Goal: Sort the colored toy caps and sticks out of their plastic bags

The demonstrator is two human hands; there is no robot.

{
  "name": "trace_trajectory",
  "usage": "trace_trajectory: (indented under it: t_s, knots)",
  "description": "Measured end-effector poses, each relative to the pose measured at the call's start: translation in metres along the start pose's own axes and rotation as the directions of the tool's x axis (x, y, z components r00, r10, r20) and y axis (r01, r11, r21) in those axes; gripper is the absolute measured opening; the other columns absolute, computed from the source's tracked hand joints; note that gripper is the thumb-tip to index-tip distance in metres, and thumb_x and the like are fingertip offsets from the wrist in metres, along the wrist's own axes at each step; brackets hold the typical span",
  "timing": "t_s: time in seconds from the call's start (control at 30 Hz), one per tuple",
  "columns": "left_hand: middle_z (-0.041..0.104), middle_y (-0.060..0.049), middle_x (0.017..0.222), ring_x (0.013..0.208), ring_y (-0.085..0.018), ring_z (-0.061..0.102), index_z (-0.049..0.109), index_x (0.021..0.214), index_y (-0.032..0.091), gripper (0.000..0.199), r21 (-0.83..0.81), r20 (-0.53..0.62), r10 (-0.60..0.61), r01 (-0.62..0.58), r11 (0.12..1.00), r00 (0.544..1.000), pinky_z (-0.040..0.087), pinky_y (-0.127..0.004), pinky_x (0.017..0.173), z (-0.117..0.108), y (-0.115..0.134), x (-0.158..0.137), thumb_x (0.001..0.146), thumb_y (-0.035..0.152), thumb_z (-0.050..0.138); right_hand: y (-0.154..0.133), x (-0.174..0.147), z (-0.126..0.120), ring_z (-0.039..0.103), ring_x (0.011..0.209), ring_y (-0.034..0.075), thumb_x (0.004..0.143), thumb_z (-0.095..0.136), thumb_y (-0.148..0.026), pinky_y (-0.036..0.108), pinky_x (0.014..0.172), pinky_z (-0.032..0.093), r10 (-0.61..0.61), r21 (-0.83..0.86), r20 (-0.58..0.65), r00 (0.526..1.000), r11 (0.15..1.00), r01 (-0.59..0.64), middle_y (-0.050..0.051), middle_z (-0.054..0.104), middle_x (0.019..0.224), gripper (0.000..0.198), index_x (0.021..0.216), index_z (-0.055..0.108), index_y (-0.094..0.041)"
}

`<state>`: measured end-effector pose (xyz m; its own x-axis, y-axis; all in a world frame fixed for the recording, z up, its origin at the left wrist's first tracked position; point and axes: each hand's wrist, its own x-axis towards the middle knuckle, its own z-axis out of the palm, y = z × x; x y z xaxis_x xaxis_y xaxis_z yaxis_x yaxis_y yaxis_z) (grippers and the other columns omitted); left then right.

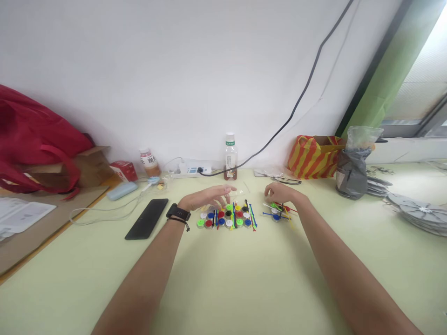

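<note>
Small round discs (229, 223) in green, red, blue, white, yellow and black lie in rows on the table, with thin coloured plastic sticks (253, 216) between and beside them. Over the back left of these rows reaches my left hand (209, 195), its fingers stretched out and apart, holding nothing visible. My right hand (281, 191) is at a loose pile of similar discs (276, 217) and crossed sticks (289, 217) farther right. Its fingers are curled together at the pile's back edge; whatever they pinch is hidden.
A drink bottle (230, 158) stands behind the rows by a power strip (193, 170). A black phone (146, 219) lies left. Glasses (287, 181), a striped bag (314, 156), a grey bag (352, 172) and stacked grey discs (419, 214) are right. A black cable (307, 86) hangs across the wall.
</note>
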<state>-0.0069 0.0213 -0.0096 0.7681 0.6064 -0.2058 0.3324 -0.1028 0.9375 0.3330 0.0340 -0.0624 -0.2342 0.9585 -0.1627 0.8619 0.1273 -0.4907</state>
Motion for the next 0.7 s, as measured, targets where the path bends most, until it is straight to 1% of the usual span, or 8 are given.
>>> trace_trajectory:
  t_s: [0.1, 0.2, 0.27, 0.37, 0.5, 0.57, 0.6, 0.7]
  knots:
    - [0.061, -0.010, 0.108, 0.096, -0.024, 0.063, 0.053, 0.143, 0.024, 0.060, -0.056, 0.013, 0.007, -0.007, 0.998, 1.000, 0.051, -0.039, 0.090, 0.000, -0.001, -0.002, 0.098, 0.062, 0.050, -0.001, 0.001, 0.000, 0.066, 0.064, 0.018, 0.065, 0.073, -0.015, 0.025, 0.055, 0.045, 0.002, 0.023, -0.031, 1.000, 1.000, -0.002, 0.007, 0.076, 0.079, 0.020, 0.085, 0.075, -0.015]
    - [0.062, -0.010, 0.109, 0.096, -0.023, 0.062, 0.052, 0.144, 0.025, 0.060, -0.109, 0.046, 0.020, -0.015, 0.994, 0.999, 0.051, -0.039, 0.090, -0.001, -0.003, -0.003, 0.098, 0.063, 0.049, -0.001, -0.001, -0.009, 0.069, 0.069, 0.020, 0.070, 0.070, -0.016, 0.025, 0.057, 0.048, 0.008, 0.072, -0.085, 0.996, 0.997, -0.001, 0.008, 0.076, 0.078, 0.015, 0.084, 0.075, -0.015]
    - [0.062, -0.010, 0.111, 0.096, -0.024, 0.062, 0.051, 0.145, 0.026, 0.060, -0.133, 0.067, 0.019, -0.010, 0.991, 0.998, 0.051, -0.039, 0.090, -0.002, -0.004, -0.004, 0.098, 0.063, 0.048, 0.000, -0.005, -0.017, 0.071, 0.071, 0.020, 0.075, 0.068, -0.018, 0.025, 0.057, 0.051, 0.020, 0.114, -0.125, 0.992, 0.993, -0.005, 0.009, 0.076, 0.079, 0.015, 0.088, 0.075, -0.014]
    - [0.061, -0.009, 0.111, 0.098, -0.024, 0.062, 0.052, 0.144, 0.027, 0.058, -0.125, 0.069, 0.024, -0.015, 0.992, 0.997, 0.051, -0.038, 0.089, -0.002, -0.004, -0.003, 0.098, 0.061, 0.050, 0.002, -0.011, -0.029, 0.073, 0.074, 0.021, 0.079, 0.066, -0.022, 0.025, 0.058, 0.054, 0.041, 0.170, -0.191, 0.981, 0.985, -0.008, 0.010, 0.077, 0.084, 0.017, 0.092, 0.074, -0.014]
    - [0.060, -0.009, 0.109, 0.098, -0.023, 0.061, 0.054, 0.143, 0.025, 0.057, -0.072, 0.051, 0.059, -0.055, 0.996, 0.997, 0.050, -0.037, 0.089, 0.000, 0.000, -0.001, 0.096, 0.058, 0.055, 0.001, -0.021, -0.038, 0.073, 0.069, 0.022, 0.076, 0.075, -0.026, 0.028, 0.059, 0.056, 0.070, 0.276, -0.290, 0.955, 0.961, 0.013, 0.010, 0.077, 0.080, 0.017, 0.088, 0.073, -0.015]
    - [0.060, -0.009, 0.108, 0.097, -0.023, 0.060, 0.055, 0.143, 0.024, 0.057, -0.029, 0.026, 0.079, -0.079, 0.996, 0.997, 0.051, -0.037, 0.087, 0.002, 0.002, -0.001, 0.096, 0.056, 0.057, -0.004, -0.025, -0.041, 0.074, 0.072, 0.023, 0.075, 0.079, -0.031, 0.031, 0.063, 0.059, 0.072, 0.385, -0.371, 0.926, 0.919, 0.082, 0.011, 0.077, 0.080, 0.021, 0.088, 0.072, -0.015]
    - [0.060, -0.009, 0.107, 0.097, -0.023, 0.060, 0.055, 0.142, 0.024, 0.057, -0.002, 0.005, 0.093, -0.093, 0.996, 0.996, 0.051, -0.037, 0.087, 0.003, 0.003, 0.000, 0.095, 0.055, 0.057, -0.008, -0.027, -0.043, 0.074, 0.074, 0.024, 0.075, 0.081, -0.034, 0.033, 0.067, 0.061, 0.070, 0.450, -0.424, 0.903, 0.881, 0.143, 0.011, 0.077, 0.082, 0.024, 0.089, 0.072, -0.015]
    - [0.060, -0.008, 0.109, 0.101, -0.024, 0.059, 0.055, 0.141, 0.024, 0.055, 0.086, -0.060, 0.142, -0.137, 0.987, 0.988, 0.051, -0.036, 0.086, 0.006, 0.005, 0.001, 0.094, 0.052, 0.059, -0.027, -0.031, -0.047, 0.075, 0.081, 0.023, 0.073, 0.084, -0.044, 0.036, 0.079, 0.063, 0.052, 0.597, -0.569, 0.820, 0.712, 0.369, 0.010, 0.077, 0.087, 0.036, 0.093, 0.071, -0.017]
